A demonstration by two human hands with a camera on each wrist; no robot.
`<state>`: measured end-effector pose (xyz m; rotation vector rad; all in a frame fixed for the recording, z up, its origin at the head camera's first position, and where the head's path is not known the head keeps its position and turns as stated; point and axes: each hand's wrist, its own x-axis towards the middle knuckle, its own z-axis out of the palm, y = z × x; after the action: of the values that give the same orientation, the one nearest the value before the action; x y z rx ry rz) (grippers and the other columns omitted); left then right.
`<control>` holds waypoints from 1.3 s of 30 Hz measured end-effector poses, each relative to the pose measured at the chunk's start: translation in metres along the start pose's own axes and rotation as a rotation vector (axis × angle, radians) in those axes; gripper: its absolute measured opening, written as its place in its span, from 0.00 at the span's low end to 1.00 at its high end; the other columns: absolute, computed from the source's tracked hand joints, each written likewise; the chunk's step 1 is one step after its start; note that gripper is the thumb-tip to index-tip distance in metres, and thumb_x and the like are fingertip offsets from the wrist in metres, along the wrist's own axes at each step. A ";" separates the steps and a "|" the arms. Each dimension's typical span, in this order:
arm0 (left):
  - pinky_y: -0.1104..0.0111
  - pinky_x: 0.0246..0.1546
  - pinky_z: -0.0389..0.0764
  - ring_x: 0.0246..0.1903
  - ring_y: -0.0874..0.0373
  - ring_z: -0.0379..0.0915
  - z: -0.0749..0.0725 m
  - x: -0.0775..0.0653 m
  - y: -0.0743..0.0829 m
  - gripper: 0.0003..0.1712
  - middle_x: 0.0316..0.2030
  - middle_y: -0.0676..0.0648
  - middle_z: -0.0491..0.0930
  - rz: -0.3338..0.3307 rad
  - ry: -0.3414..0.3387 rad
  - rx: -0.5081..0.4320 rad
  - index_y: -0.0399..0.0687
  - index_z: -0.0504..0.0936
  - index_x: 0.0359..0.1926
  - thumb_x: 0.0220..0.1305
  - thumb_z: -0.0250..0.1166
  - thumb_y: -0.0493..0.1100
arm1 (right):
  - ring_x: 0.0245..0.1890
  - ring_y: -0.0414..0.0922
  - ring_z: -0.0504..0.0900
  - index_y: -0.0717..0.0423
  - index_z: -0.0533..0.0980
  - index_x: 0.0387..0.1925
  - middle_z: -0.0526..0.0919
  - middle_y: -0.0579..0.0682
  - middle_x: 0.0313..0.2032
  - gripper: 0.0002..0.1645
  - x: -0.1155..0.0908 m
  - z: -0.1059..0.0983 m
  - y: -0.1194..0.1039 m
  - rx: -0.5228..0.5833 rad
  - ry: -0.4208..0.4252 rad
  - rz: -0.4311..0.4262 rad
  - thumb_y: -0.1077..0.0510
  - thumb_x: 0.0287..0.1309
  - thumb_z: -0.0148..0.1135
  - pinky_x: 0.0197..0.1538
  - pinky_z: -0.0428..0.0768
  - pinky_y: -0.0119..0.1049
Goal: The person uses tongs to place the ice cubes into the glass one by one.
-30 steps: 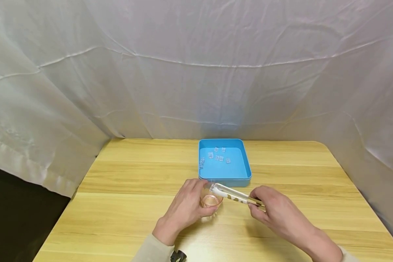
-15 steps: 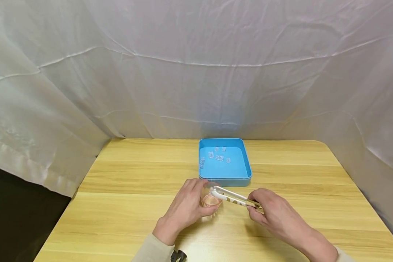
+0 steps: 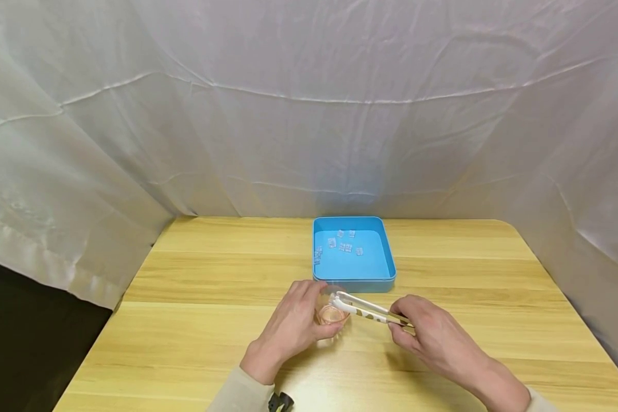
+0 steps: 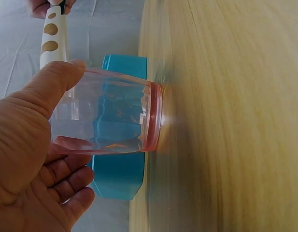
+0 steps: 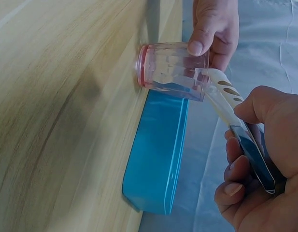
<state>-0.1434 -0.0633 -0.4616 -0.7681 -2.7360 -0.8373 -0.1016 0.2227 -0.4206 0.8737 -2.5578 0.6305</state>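
Observation:
My left hand (image 3: 290,323) grips a clear, pink-tinted cup (image 3: 332,315) that stands upright on the table. In the left wrist view, the thumb lies over the rim of the cup (image 4: 122,113). White tongs with gold-brown spots (image 3: 365,311) are held in my right hand (image 3: 435,332), thumb on one side and fingers curled on the other. The tips of the tongs (image 5: 223,94) reach just inside the cup's mouth in the right wrist view. A small clear piece seems to sit at the tips, but the cup wall blurs it.
Right behind the cup stands a shallow blue square tray (image 3: 355,286). Several clear ice-like cubes (image 3: 345,248) lie in it, some along its left wall. The wooden table (image 3: 201,320) ends at a pale curtain (image 3: 288,143) at the back.
The right hand and the tongs have shifted slightly left and down, and the tips sit a little lower at the cup's mouth. The left hand and cup have stayed put.

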 end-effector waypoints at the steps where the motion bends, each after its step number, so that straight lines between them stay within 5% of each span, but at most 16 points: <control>1: 0.59 0.64 0.78 0.61 0.51 0.74 0.000 0.000 0.000 0.43 0.56 0.47 0.82 -0.003 -0.003 0.001 0.44 0.78 0.65 0.55 0.82 0.60 | 0.32 0.30 0.72 0.45 0.79 0.39 0.77 0.31 0.35 0.13 0.000 0.000 0.000 0.000 0.001 -0.001 0.63 0.56 0.72 0.33 0.77 0.26; 39: 0.58 0.63 0.79 0.59 0.51 0.75 0.001 0.000 0.001 0.44 0.56 0.47 0.82 -0.013 -0.001 0.028 0.44 0.78 0.65 0.55 0.81 0.62 | 0.32 0.28 0.72 0.44 0.79 0.38 0.80 0.35 0.34 0.14 -0.001 0.002 -0.001 -0.006 -0.008 0.047 0.61 0.55 0.75 0.32 0.76 0.26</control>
<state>-0.1426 -0.0624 -0.4617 -0.7461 -2.7503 -0.8003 -0.1007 0.2219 -0.4223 0.8180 -2.5932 0.6346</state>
